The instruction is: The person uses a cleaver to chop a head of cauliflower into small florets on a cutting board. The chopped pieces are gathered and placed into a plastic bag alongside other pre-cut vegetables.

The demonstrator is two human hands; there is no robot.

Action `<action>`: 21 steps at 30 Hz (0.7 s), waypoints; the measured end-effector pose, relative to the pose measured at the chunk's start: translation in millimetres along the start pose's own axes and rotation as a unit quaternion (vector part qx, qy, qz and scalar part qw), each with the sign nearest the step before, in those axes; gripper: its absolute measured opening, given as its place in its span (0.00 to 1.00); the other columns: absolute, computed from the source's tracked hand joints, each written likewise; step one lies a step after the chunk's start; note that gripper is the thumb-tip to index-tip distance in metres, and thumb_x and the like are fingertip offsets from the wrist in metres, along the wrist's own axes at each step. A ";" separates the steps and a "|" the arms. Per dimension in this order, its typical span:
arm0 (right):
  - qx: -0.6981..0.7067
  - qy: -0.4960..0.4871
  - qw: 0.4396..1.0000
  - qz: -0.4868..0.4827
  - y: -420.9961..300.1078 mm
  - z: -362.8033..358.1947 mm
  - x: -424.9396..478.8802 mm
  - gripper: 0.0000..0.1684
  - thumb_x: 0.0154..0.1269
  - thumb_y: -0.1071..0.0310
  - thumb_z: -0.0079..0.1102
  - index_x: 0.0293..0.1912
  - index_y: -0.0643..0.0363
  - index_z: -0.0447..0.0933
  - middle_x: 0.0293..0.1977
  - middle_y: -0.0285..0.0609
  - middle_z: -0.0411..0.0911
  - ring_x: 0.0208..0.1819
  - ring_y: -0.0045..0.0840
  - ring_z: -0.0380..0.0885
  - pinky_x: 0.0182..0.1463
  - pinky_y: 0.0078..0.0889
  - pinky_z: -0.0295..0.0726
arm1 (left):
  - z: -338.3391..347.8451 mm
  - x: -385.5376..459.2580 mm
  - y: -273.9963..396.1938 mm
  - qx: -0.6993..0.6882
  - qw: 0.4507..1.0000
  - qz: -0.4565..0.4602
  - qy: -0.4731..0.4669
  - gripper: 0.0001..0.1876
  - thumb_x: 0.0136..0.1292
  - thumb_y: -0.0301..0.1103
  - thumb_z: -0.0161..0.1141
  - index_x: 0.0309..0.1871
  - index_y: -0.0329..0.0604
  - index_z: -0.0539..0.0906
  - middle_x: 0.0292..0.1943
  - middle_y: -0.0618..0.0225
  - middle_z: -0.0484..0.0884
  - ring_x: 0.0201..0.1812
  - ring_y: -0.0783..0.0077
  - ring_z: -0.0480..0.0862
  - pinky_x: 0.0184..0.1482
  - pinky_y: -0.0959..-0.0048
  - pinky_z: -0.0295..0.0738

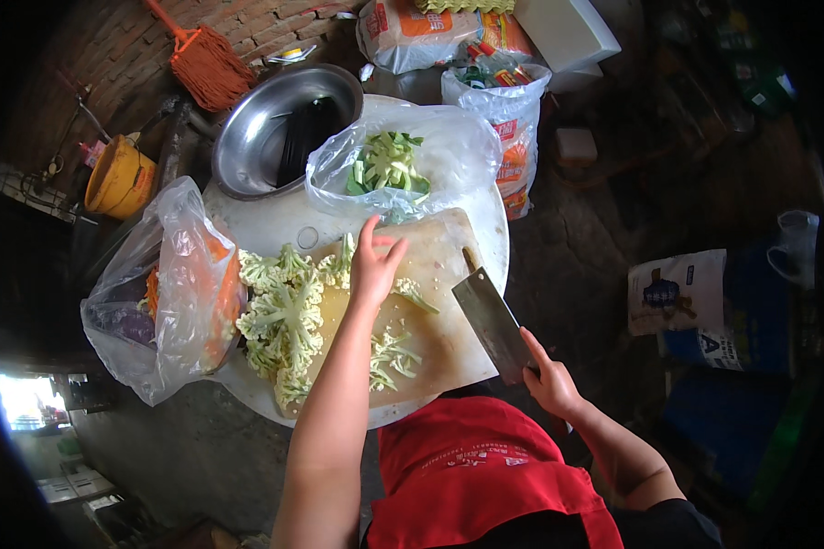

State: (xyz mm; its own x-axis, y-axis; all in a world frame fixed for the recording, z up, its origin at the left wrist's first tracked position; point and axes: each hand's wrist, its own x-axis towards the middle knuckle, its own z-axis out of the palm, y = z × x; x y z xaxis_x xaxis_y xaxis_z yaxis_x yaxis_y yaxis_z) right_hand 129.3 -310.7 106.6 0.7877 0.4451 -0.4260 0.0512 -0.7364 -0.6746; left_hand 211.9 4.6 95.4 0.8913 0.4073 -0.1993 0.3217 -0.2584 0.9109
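My right hand (551, 386) is closed around a Chinese cleaver (494, 322) at the right edge of the cutting board (446, 267). Above the board is my left hand (376, 264), fingers apart and nothing in them. Cut cauliflower (285, 309) lies piled along the board's left side, with a small floret (415, 295) and loose pieces (393, 357) nearer the middle. Just beyond my left fingertips, a clear plastic bag (453, 151) stands open with a leafy cauliflower piece (391, 161) in it.
A metal basin (247, 137) holding something black sits at the round table's (491, 226) back left. Left of the board is a plastic bag of vegetables (192, 288). A sack of bottles (522, 117) stands behind the table; a yellow bucket (120, 177) is farther left.
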 end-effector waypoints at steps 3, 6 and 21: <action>-0.006 -0.006 1.000 0.004 -6.4 -5.0 2.8 0.43 0.56 0.76 0.48 0.69 0.47 0.43 0.25 0.57 0.75 0.26 0.48 0.77 0.32 0.40 0.74 | -4.3 -7.2 -82.5 0.185 0.982 0.033 -0.005 0.29 0.54 0.33 0.61 0.61 0.50 0.67 0.49 0.64 0.77 0.46 0.65 0.77 0.48 0.69 0.71; -0.014 0.004 1.000 -0.009 -4.2 -4.9 4.4 0.43 0.57 0.76 0.48 0.69 0.47 0.43 0.26 0.56 0.76 0.28 0.48 0.77 0.32 0.40 0.74 | 7.0 -25.7 -94.5 0.246 0.965 0.058 -0.068 0.28 0.50 0.27 0.61 0.57 0.52 0.70 0.55 0.63 0.73 0.56 0.60 0.72 0.53 0.64 0.69; -0.212 -0.085 0.967 -0.115 -35.0 -11.3 21.7 0.34 0.60 0.71 0.44 0.67 0.44 0.53 0.22 0.48 0.75 0.23 0.39 0.77 0.26 0.40 0.75 | -0.2 -47.9 -109.8 0.208 0.971 0.076 -0.089 0.16 0.48 0.25 0.62 0.43 0.47 0.77 0.34 0.64 0.76 0.33 0.62 0.78 0.37 0.67 0.73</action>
State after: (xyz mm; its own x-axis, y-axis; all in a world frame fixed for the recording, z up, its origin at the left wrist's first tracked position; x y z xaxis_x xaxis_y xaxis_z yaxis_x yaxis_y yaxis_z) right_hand 151.6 -281.0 127.8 0.6147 0.6733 -0.4108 0.4884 -0.7339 -0.4720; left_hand 133.9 13.7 5.0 0.9679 0.1885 -0.1664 0.2500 -0.6504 0.7173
